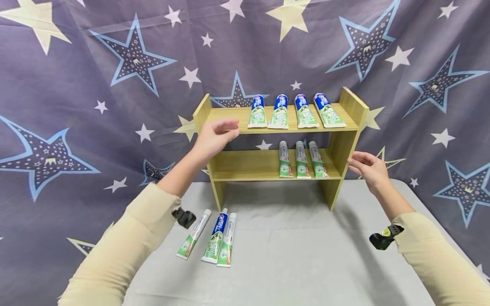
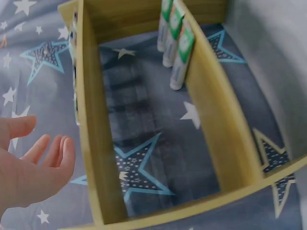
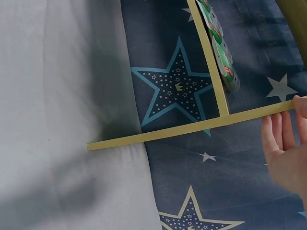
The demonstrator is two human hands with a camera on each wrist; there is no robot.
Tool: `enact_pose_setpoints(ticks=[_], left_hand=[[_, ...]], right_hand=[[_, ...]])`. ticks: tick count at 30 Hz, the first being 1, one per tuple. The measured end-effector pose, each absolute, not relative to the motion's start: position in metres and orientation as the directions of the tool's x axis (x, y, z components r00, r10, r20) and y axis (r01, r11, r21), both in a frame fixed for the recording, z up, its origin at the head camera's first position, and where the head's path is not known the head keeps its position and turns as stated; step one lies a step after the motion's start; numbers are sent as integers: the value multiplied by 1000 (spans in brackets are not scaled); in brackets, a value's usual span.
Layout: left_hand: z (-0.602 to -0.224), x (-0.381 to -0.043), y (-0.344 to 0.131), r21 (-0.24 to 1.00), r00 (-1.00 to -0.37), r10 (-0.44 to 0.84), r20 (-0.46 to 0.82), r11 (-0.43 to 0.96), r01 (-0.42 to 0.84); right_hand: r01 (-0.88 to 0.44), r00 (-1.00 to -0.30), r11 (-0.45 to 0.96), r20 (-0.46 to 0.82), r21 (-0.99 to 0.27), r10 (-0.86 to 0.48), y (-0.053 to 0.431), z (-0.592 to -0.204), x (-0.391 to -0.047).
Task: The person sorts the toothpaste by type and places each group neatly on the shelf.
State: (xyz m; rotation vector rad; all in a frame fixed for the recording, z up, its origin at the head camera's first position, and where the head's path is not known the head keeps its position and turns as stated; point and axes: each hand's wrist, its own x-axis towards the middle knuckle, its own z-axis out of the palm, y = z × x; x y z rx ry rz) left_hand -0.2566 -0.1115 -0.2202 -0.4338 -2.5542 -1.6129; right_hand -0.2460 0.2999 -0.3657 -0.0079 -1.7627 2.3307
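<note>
In the head view, my left hand (image 1: 216,137) hangs in front of the left end of the shelf's upper board, holding nothing. The left wrist view shows its loosely bent fingers (image 2: 60,153) apart from the thumb. At the other end, my right hand (image 1: 370,170) is at the side panel of the wooden shelf unit (image 1: 344,148). Straight fingers (image 3: 277,132) touch the panel's outer side, with the thumb at its front edge in the right wrist view. Several blue-and-green toothpaste tubes (image 1: 280,112) lie on the upper board, and three white-and-green toothpaste tubes (image 1: 301,160) on the lower one.
On the grey tabletop (image 1: 283,259), front left of the shelf, lie a blue-and-green tube (image 1: 215,238) and two white-and-green tubes, one (image 1: 227,242) against it and one (image 1: 194,235) apart. A star-patterned curtain (image 1: 95,76) hangs behind.
</note>
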Motion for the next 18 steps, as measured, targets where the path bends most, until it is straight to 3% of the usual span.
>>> enact_pose_setpoints(ticks=[6,18], left_hand=[[-259,-239,-131,873,-971,182,152,437,219],[-356,-234,-145,847,-992,126,-1,528,67]], right_hand=[[-175,-976,-256,133,-951,173,301,-364,-247],[-170,-977,-256,128,-952,170,301,-364,-245]])
